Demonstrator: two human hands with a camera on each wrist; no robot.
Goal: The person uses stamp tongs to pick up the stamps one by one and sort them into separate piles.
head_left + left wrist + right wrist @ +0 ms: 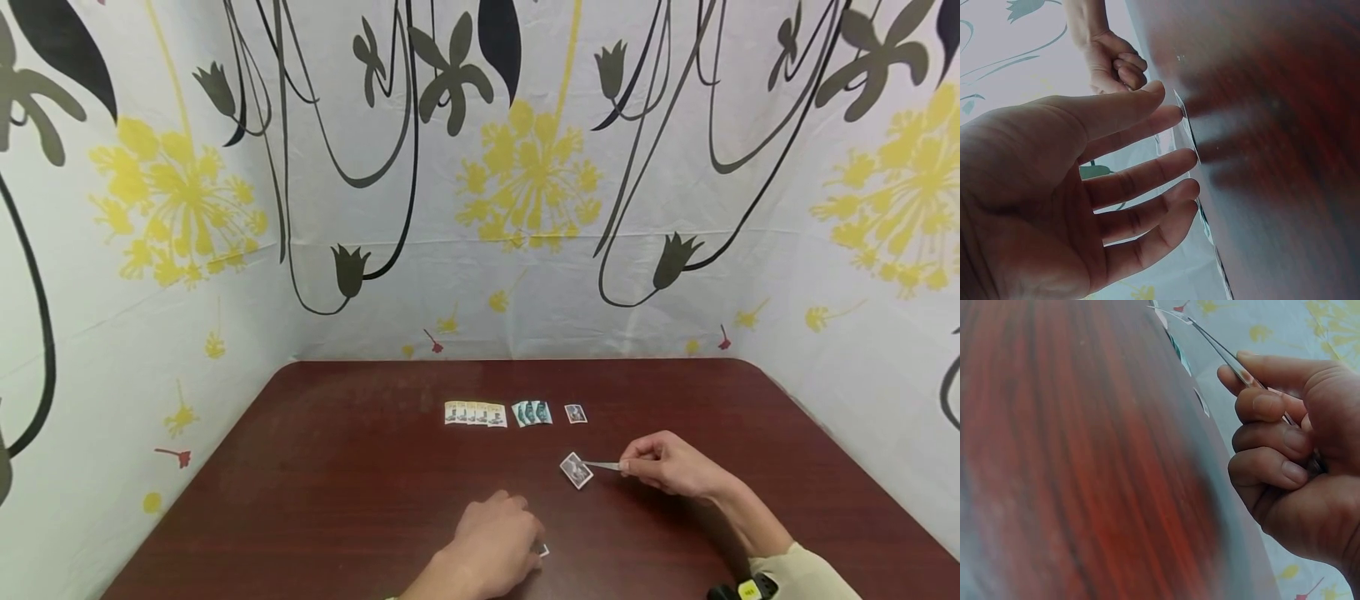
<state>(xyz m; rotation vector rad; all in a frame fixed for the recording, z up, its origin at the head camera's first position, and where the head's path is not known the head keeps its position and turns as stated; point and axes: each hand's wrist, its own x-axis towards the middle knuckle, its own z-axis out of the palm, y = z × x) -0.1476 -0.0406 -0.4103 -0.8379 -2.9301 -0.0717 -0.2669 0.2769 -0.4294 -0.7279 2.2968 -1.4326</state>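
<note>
My right hand grips metal tweezers between thumb and fingers. At their tips is a small picture card, tilted. In the right wrist view the tweezers point away from the curled fingers, with the card at the end. My left hand hovers low over the near table, palm down. Its fingers are extended and a little bent in the left wrist view, fingertips beside the thin edge of a card; whether they touch is unclear. A card's corner peeks out beside this hand.
Farther back on the dark red-brown table lie an overlapping row of yellow-and-white cards, a fanned group of green cards and a single grey picture card. Flower-patterned cloth hangs behind and along both sides.
</note>
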